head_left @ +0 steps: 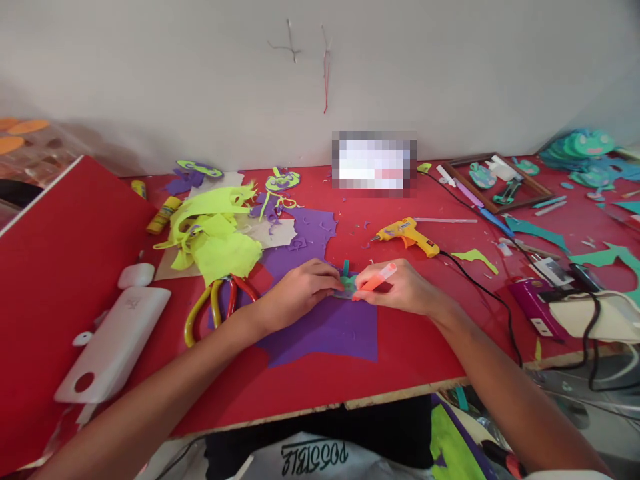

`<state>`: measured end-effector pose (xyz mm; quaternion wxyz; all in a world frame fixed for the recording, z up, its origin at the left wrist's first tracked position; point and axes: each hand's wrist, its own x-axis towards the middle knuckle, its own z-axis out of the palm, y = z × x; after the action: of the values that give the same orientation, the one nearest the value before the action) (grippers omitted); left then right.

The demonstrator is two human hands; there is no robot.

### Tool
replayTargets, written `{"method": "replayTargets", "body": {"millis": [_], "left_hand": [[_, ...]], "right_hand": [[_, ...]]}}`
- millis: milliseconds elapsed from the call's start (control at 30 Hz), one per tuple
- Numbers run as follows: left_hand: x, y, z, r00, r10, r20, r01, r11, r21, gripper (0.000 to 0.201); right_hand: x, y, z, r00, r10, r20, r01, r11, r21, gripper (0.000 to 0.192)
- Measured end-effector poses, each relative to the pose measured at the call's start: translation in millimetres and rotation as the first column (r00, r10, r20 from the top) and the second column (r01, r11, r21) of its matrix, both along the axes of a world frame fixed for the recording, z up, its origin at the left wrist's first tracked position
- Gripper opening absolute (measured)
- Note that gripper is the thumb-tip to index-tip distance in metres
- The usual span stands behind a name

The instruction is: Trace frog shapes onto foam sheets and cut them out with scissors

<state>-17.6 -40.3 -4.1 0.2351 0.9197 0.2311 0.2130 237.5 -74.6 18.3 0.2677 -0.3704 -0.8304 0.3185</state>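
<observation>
Right hand [400, 288] holds orange marker [376, 281], tip pointing lower-left

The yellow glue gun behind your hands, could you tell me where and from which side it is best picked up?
Grip the yellow glue gun by its handle, the thick end pointing right toward the black cord. It lies flat on the red table with its metal nozzle pointing left, so come from above and the right, probably with the right hand, keeping clear of the tip.
</observation>
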Motion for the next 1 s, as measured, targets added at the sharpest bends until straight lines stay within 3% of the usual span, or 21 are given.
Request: {"method": "replayTargets", "body": {"millis": [200, 467, 733, 1000], "left_hand": [[-1.7, -0.8, 0.9, 1.000, 0.017, -0.008, -0.017, 1.000, -0.008, 0.023], [-1.5, 1.3, 0.0, 1.000, -0.005, 0.018, 0.005, 1.000, -0.010, 0.024], [1.3, 5.7, 4.8, 0.999, -0.042, 0.006, 0.042, 0.999, -0.005, 0.019], [-6.5, 12.8, 9.5, 0.994, -0.111, 0.001, 0.111, 0.991, -0.072, 0.028]], "right_hand": [[2.0, 0.2, -4.4, 0.998, -0.057, -0.003, 0.057, 0.994, 0.093, 0.013], [-3.9, 0.0, 4.2, 1.000, 0.018, -0.001, -0.018, 1.000, -0.013, 0.021], [-11.4, -1.5, 6.0, 0.997, 0.057, -0.042, -0.060, 0.995, -0.078, 0.018], [-13.1, -1.6, 3.9, 1.000, -0.003, -0.022, 0.005, 0.998, 0.066, 0.015]]}}
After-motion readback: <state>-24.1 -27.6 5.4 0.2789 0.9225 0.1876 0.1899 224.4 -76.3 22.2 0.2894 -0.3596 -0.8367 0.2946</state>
